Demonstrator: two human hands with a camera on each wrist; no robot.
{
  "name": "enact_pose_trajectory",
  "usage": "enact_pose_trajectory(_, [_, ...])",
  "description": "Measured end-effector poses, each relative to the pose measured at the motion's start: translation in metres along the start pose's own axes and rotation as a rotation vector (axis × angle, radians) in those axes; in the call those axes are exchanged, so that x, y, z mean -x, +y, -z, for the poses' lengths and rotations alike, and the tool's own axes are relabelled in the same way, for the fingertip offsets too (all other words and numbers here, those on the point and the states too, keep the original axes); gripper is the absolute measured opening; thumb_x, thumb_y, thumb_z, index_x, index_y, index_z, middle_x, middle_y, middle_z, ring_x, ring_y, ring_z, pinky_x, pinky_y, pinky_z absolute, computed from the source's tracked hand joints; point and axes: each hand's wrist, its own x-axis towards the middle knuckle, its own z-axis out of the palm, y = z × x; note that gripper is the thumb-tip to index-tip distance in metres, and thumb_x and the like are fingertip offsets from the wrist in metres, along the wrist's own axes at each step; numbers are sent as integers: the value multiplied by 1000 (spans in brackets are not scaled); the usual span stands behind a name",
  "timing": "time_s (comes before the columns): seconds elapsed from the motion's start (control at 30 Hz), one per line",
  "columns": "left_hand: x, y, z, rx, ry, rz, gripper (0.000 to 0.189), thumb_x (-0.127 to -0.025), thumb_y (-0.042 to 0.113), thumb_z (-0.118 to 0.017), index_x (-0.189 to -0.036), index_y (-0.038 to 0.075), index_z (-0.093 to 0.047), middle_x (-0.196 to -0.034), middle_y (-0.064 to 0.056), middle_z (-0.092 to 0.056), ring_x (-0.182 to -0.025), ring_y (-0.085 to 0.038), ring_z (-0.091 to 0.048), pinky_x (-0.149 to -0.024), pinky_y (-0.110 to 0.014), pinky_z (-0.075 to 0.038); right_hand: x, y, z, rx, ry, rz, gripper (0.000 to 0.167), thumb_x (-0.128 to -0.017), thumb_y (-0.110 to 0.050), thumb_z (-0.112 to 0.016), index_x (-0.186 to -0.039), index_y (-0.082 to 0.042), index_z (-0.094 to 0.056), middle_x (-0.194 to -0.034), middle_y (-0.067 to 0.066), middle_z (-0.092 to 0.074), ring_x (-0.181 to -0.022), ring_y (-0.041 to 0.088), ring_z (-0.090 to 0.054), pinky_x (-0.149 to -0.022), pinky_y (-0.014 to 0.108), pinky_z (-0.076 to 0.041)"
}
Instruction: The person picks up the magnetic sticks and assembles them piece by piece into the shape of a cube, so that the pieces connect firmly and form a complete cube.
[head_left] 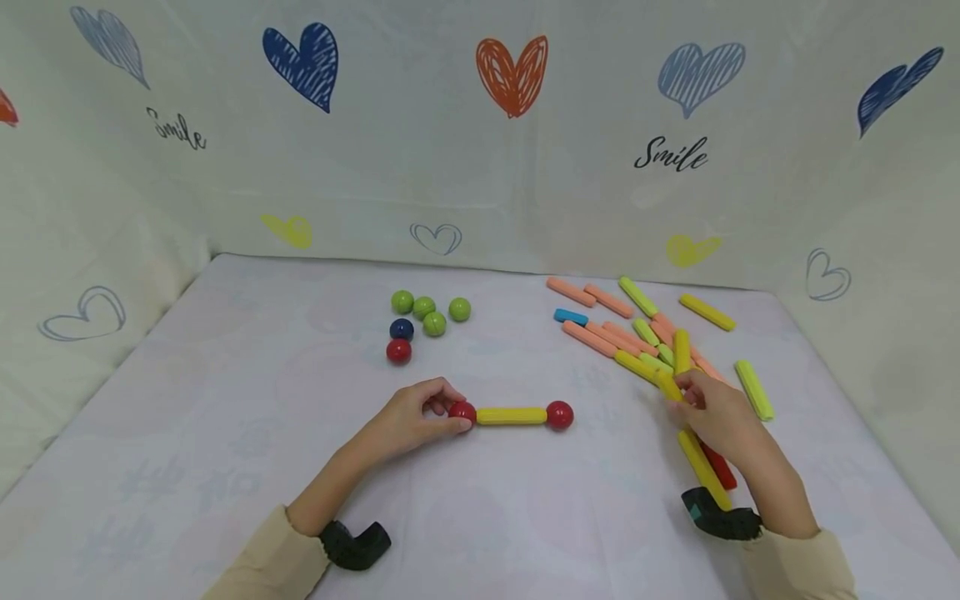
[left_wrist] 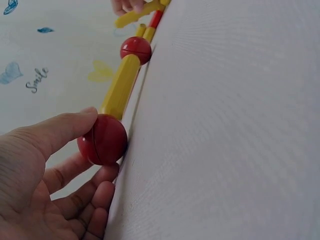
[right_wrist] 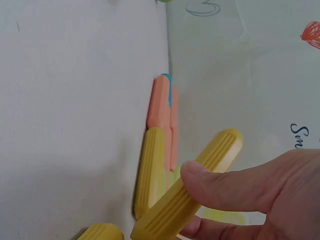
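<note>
My left hand (head_left: 420,417) pinches a red ball (left_wrist: 107,140) between thumb and fingers. That ball sits at the left end of a yellow ribbed stick (head_left: 512,416), with a second red ball (head_left: 559,415) at the other end. The piece lies across the middle of the table. At the right, my right hand (head_left: 720,412) holds another yellow stick (right_wrist: 217,152), tilted, over the pile of sticks. A yellow stick (right_wrist: 149,172) lies just past it in the right wrist view. Under the right hand are a yellow stick (head_left: 703,468) and a red stick (head_left: 717,465).
Several green balls (head_left: 435,324), a blue ball (head_left: 401,330) and a red ball (head_left: 399,351) lie at the back centre-left. Salmon sticks (head_left: 588,339), a blue stick (head_left: 571,317) and lime sticks (head_left: 753,389) spread at the back right. A printed cloth (head_left: 420,150) hangs behind the table.
</note>
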Motion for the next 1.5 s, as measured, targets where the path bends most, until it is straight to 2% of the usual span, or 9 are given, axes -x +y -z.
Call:
enact_pose_trajectory(0.2, [0, 0, 0, 6, 1, 1, 25, -80, 26, -73, -101, 17, -63, -89, 1, -57, -86, -15, -50, -69, -23, -45, 5, -13, 0, -46, 83, 80, 42, -88, -17, -63, -121, 4, -49, -97, 21, -56, -83, 29, -51, -65, 35, -51])
enact_pose_trajectory(0.37, [0, 1, 1, 8, 3, -14, 26, -80, 26, -73, -102, 18, -63, -90, 2, -58, -86, -15, -51, -70, -23, -45, 15, -34, -4, -167, 136, 176, 40, -90, -20, -61, -121, 1, -49, -106, 20, -59, -98, 33, -55, -77, 44, -51])
enact_pose_trajectory(0.47, [-1, 0, 0, 5, 2, -26, 27, -80, 27, -73, -102, 17, -63, -90, 2, -59, -85, -14, -51, -71, -24, -45, 18, -50, -9, -239, 134, 202, 38, -90, -23, -61, -120, -2, -49, -107, 15, -59, -101, 29, -55, -81, 41, -52])
enact_pose_trajectory(0.63, [-2, -2, 0, -6, -2, -44, 29, -80, 30, -72, -104, 15, -62, -91, 0, -59, -86, -14, -51, -73, -24, -45, 19, -74, -15, -330, 121, 239, 35, -90, -21, -61, -118, -5, -50, -108, 11, -58, -103, 25, -54, -81, 34, -53])
enact_pose_trajectory(0.83, [-1, -2, 1, -2, -7, -47, 29, -81, 30, -72, -104, 15, -63, -90, 0, -58, -84, -14, -51, -71, -24, -45, 15, -92, -21, -397, 104, 301, 34, -89, -17, -63, -118, -5, -51, -106, 9, -60, -100, 22, -56, -79, 28, -53])
enact_pose_trajectory(0.93, [-1, -1, 2, 2, -10, -51, 29, -81, 30, -72, -104, 15, -63, -90, 0, -58, -84, -14, -51, -71, -24, -45, 10, -97, -26, -403, 97, 291, 34, -89, -16, -63, -118, -4, -51, -104, 9, -60, -99, 22, -56, -79, 30, -53])
enact_pose_trajectory(1.13, [-2, -2, 1, 3, -11, -44, 29, -81, 30, -72, -103, 16, -63, -90, 0, -59, -84, -14, -52, -72, -25, -45, -7, -100, -35, -389, 100, 211, 37, -89, -17, -63, -119, 0, -50, -105, 14, -58, -97, 25, -56, -79, 35, -52])
enact_pose_trajectory(1.3, [-3, -2, 1, 0, -8, -36, 28, -80, 30, -72, -103, 16, -63, -90, 0, -58, -84, -14, -51, -72, -25, -45, -23, -98, -43, -424, 72, 117, 41, -89, -23, -63, -119, 2, -52, -104, 15, -58, -93, 24, -56, -76, 29, -50])
enact_pose_trajectory(1.5, [-2, -1, 1, 0, -7, -20, 27, -80, 30, -72, -102, 17, -63, -90, 0, -58, -85, -14, -51, -73, -25, -45, -34, -94, -53, -539, -4, 54, 39, -89, -22, -62, -118, 3, -52, -92, 11, -56, -77, 19, -56, -68, 22, -47])
